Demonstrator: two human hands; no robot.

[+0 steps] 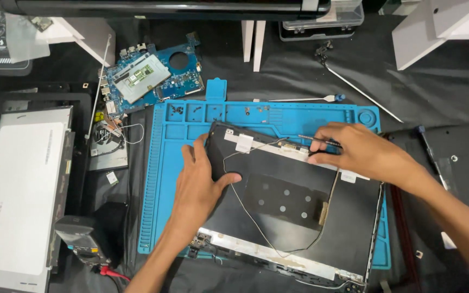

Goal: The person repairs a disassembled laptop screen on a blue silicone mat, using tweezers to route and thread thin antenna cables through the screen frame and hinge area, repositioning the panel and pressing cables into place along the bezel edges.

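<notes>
A: Where does the laptop lid shell (299, 217) sit?

B: On the blue work mat (164, 179), tilted, its hinge edge toward the person. Everything else I'd place from that mat.

A: And the hands?

B: The left hand (199, 182) presses flat on the shell's left part, fingers spread and thumb out, steadying it without gripping. The right hand (354, 149) is at the shell's far edge, fingers pinched narrow around a thin dark tool (318, 141) aimed at a small part on the strip there.

A: How far along does it look?

B: Well into the strip-down, I'd judge. The display panel (20, 190) lies left of the mat, out of the shell, and the blue circuit board (150, 76) rests beyond the mat's far left corner. A fan (107, 135) sits between them on the dark surface (299, 70).

A: What remains?

B: Thin cables (245, 211) still run across the shell, and the hinges at its near edge are attached. Those appear not yet removed.
</notes>
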